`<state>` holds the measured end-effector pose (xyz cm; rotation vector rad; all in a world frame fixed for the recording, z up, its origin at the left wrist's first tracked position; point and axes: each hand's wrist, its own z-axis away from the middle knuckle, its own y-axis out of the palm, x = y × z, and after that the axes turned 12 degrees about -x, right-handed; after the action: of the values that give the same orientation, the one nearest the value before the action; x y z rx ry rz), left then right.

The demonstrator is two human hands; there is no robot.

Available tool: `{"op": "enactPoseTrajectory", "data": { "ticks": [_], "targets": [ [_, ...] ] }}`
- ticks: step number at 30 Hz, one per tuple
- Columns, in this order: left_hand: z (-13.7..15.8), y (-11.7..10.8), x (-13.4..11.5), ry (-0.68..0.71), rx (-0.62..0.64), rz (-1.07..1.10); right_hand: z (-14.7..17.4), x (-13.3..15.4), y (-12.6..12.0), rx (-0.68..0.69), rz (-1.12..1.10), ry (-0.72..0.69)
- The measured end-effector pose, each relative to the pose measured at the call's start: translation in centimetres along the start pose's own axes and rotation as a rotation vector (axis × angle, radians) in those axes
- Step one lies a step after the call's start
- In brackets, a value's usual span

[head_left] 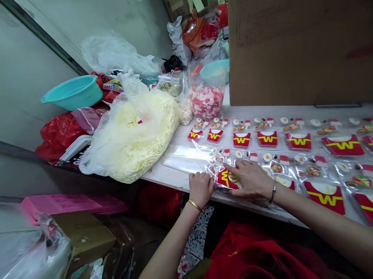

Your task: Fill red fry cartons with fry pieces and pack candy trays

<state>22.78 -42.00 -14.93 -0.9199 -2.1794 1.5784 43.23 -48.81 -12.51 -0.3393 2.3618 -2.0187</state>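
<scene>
My left hand [201, 188] is closed at the table's front edge, its fingers curled on the left edge of a clear plastic packet. Inside that packet sits a red fries carton with a yellow W [223, 177], with small food miniatures above it. My right hand [252, 178] lies over the packet's right side, fingers stretched out and index finger pointing left across the carton. Two rows of similar clear packets with red cartons [267, 138] cover the table to the right. A flat clear plastic sheet [184, 156] lies just left of the packet.
A large bag of pale yellow sticks [142, 134] fills the table's left side. Behind it stand a bag of pink and white pieces [207, 100] and a turquoise basin [73, 92]. A tall cardboard box [303, 39] blocks the back right. More boxes [85, 236] stand below left.
</scene>
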Motion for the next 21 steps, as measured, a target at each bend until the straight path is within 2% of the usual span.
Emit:
{"op": "enactPoseTrajectory", "data": {
  "ticks": [4,8,11,13,16,18,21],
  "targets": [
    [0.0,-0.2,-0.7,-0.017,0.059,0.099,-0.5,-0.2,0.0,0.013,0.038,0.069],
    [-0.3,-1.1,-2.9,-0.041,0.008,0.098,-0.9,0.1,-0.4,-0.001,0.049,0.130],
    [-0.7,-2.0,-4.9,0.017,0.004,0.068,-0.9,0.0,-0.9,-0.024,0.048,0.159],
    [-1.5,-2.9,-5.5,0.103,0.087,0.078,-0.8,-0.5,-1.4,-0.034,0.033,0.126],
    [-3.7,-4.2,-4.8,0.233,0.219,0.165,-0.7,-1.7,-2.2,-0.031,-0.017,0.007],
    [-5.8,-4.6,-3.5,0.291,0.220,0.231,-0.7,-2.6,-2.4,-0.032,-0.057,-0.080],
    [-8.6,-3.8,-1.5,0.414,0.283,0.347,-0.8,-3.5,-2.1,-0.030,-0.136,-0.150]
  ]
}}
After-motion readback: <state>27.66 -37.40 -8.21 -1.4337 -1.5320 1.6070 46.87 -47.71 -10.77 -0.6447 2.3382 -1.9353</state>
